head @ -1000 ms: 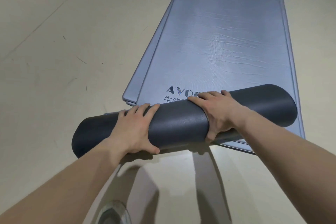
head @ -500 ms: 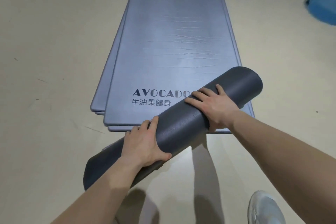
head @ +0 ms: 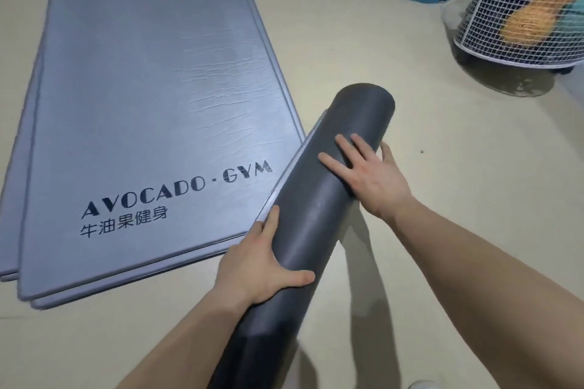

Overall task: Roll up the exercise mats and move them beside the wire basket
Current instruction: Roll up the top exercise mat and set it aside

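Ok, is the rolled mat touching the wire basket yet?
Apart. The head view shows a strip of bare floor between the far end of the rolled mat and the wire basket.

The top flat grey exercise mat (head: 151, 88) is carrying dark printed letters near its closer end: "AVOCADO · GYM" in capitals. Just under the left part of this line, smaller Chinese characters "牛油果健身" are standing.

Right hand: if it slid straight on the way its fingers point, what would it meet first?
The right hand lies on the rolled mat, fingers pointing up-left. Past the roll's edge, it would first meet the stack of flat mats, probably near the GYM print; height above them is unclear.
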{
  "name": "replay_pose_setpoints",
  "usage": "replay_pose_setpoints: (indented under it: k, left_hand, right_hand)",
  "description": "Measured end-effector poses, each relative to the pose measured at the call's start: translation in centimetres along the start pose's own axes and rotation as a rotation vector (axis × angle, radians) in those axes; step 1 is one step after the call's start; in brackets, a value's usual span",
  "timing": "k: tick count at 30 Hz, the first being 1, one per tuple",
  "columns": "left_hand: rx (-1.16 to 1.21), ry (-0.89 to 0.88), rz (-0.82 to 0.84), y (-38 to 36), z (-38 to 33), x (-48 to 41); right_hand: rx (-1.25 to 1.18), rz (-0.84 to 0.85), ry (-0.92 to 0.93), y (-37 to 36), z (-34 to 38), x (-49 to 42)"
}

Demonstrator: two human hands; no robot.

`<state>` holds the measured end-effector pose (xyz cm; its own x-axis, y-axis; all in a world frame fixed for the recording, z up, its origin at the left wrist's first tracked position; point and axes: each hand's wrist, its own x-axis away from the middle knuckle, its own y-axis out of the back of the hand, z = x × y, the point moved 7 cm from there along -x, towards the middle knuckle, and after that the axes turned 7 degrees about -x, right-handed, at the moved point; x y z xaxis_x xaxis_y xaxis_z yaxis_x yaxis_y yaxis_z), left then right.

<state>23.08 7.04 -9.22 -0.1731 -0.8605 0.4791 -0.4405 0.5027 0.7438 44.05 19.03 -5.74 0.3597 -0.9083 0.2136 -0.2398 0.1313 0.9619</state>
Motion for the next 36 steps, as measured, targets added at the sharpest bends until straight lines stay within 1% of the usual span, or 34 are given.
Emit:
replay_pose_setpoints:
  k: [1, 2, 3, 4, 5, 6, 7, 8, 10, 13, 15, 17, 19, 20, 21, 22, 24, 25, 26, 28, 29, 31, 34, 35, 36]
  left_hand:
    - [0.041, 0.018, -0.020, -0.7, -2.1, -1.3]
    - [0.095, 0.031, -0.031, -1.4, -4.1, -2.7]
    - [0.142, 0.034, -0.035, -2.2, -6.1, -4.4]
    - [0.168, 0.021, -0.030, -3.2, -8.3, -6.4]
    - [0.170, -0.005, -0.019, -4.1, -10.5, -8.2]
    - [0.158, -0.045, -0.011, -4.9, -12.7, -10.1]
    - [0.142, -0.086, -0.001, -5.6, -14.8, -11.7]
    - [0.141, -0.117, 0.012, -6.2, -16.7, -13.2]
    - [0.208, -0.144, 0.055, -7.3, -19.2, -15.9]
    - [0.281, -0.166, 0.123, -8.1, -21.2, -19.6]
    - [0.203, -0.212, 0.147, -7.7, -23.0, -21.6]
    - [0.116, -0.288, 0.181, -6.3, -25.0, -23.0]
    - [0.119, -0.324, 0.253, -3.9, -25.9, -24.8]
    - [0.142, -0.291, 0.268, -2.3, -25.8, -26.4]
    - [0.143, -0.246, 0.216, -0.3, -25.7, -28.4]
    - [0.109, -0.217, 0.091, 2.2, -25.8, -30.7]
    - [-0.036, -0.185, -0.212, 7.6, -26.8, -34.6]
    - [-0.107, -0.200, -0.297, 9.5, -28.0, -36.2]
    - [-0.183, -0.243, -0.330, 10.7, -29.7, -37.9]
    - [-0.414, -0.317, -0.281, 11.2, -32.5, -41.3]
    - [-0.534, -0.339, -0.264, 11.1, -33.4, -43.2]
    - [-0.669, -0.390, -0.226, 10.1, -34.1, -46.8]
    - [-0.628, -0.474, -0.295, 9.0, -33.3, -50.6]
    - [-0.604, -0.493, -0.277, 8.1, -33.1, -51.5]
    - [-0.590, -0.507, -0.253, 6.9, -33.3, -51.9]
  right_hand:
    - [-0.099, -0.090, -0.184, -0.4, -3.0, 0.2]
    - [-0.278, -0.158, -0.378, -1.1, -5.9, 0.8]
    - [-0.537, -0.189, -0.543, -2.5, -8.4, 1.3]
    - [-0.805, -0.171, -0.654, -4.3, -10.3, 1.5]
    - [-1.061, -0.121, -0.705, -6.0, -11.4, 1.3]
    - [-1.252, -0.093, -0.714, -7.0, -12.1, 1.1]
    - [-1.358, -0.101, -0.704, -7.3, -12.8, 0.9]
    - [-1.401, -0.129, -0.691, -7.1, -13.9, 0.7]
    - [-1.386, -0.160, -0.673, -7.0, -16.9, -0.3]
    - [-1.239, -0.093, -0.686, -7.1, -21.2, -2.0]
    - [-1.078, -0.040, -0.731, -7.8, -23.3, -3.1]
    - [-0.890, 0.012, -0.815, -8.6, -23.9, -3.3]
    - [-0.742, -0.008, -0.889, -8.4, -23.6, -2.8]
    - [-0.683, -0.042, -0.910, -8.0, -23.4, -2.7]
    - [-0.627, -0.085, -0.919, -8.1, -23.2, -2.7]
    - [-0.575, -0.114, -0.923, -8.2, -22.8, -2.6]
    - [-0.521, -0.141, -0.915, -8.4, -21.7, -2.9]
    - [-0.513, -0.141, -0.916, -8.6, -21.5, -3.1]
    - [-0.514, -0.133, -0.921, -8.9, -21.6, -3.2]
    - [-0.527, -0.119, -0.933, -9.5, -22.1, -3.2]
    - [-0.531, -0.138, -0.938, -9.7, -22.3, -3.2]
    - [-0.527, -0.163, -0.955, -10.0, -22.6, -3.1]
    - [-0.569, -0.067, -0.954, -10.2, -22.8, -4.4]
    - [-0.578, -0.019, -0.982, -10.2, -23.1, -4.5]
    - [-0.596, 0.026, -1.047, -10.0, -23.8, -4.2]
